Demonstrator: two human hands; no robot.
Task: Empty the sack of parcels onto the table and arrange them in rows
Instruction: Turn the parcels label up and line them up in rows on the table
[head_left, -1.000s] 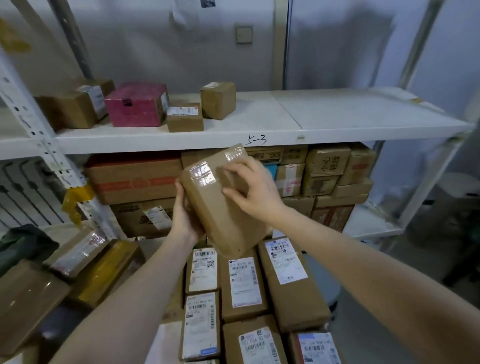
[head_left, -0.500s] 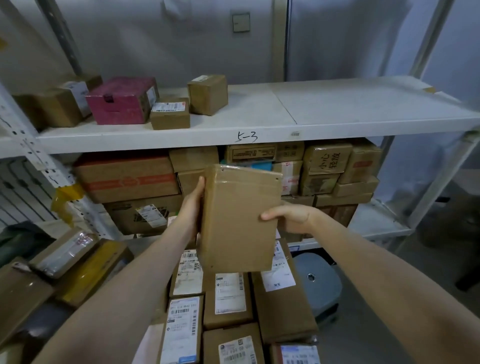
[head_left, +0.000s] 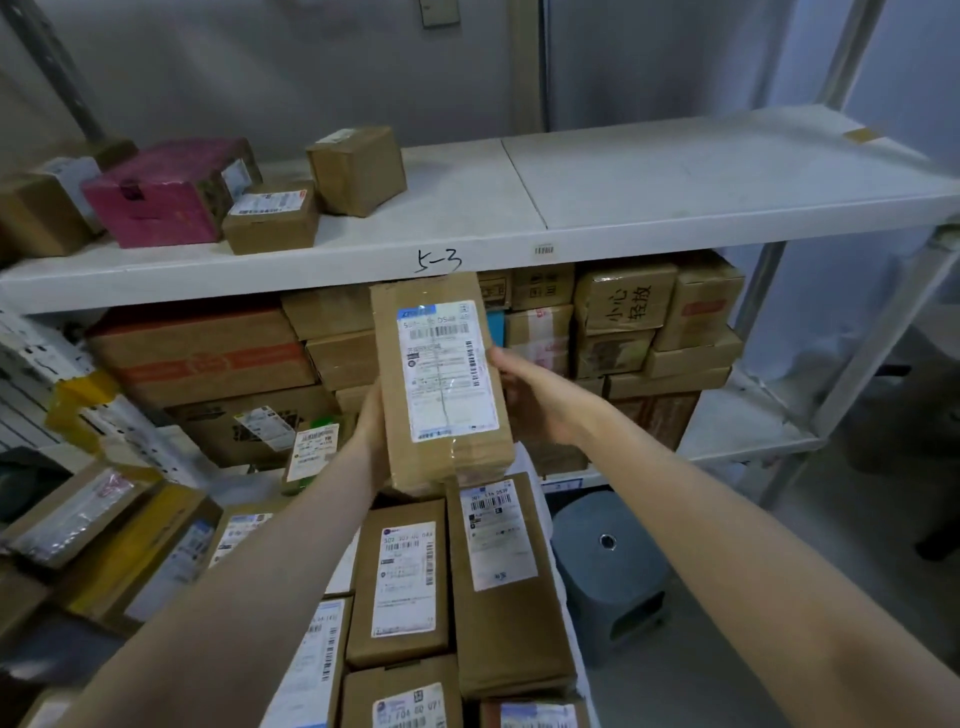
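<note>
Left hand (head_left: 370, 420) and right hand (head_left: 530, 396) grip labelled parcel (head_left: 441, 384) upright above rowed parcels (head_left: 399, 582); packed shelf (head_left: 675, 236) behind, grey stool (head_left: 608, 564) right.

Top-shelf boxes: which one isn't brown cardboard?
The pink rectangular box at the left of the white top shelf; its neighbours are all plain brown cardboard boxes.

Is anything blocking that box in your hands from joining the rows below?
Nothing visible. The parcel, held by the left hand and right hand, hangs in open air over the far end of the rows of parcels. The spot under it is hidden by the parcel itself.
</note>
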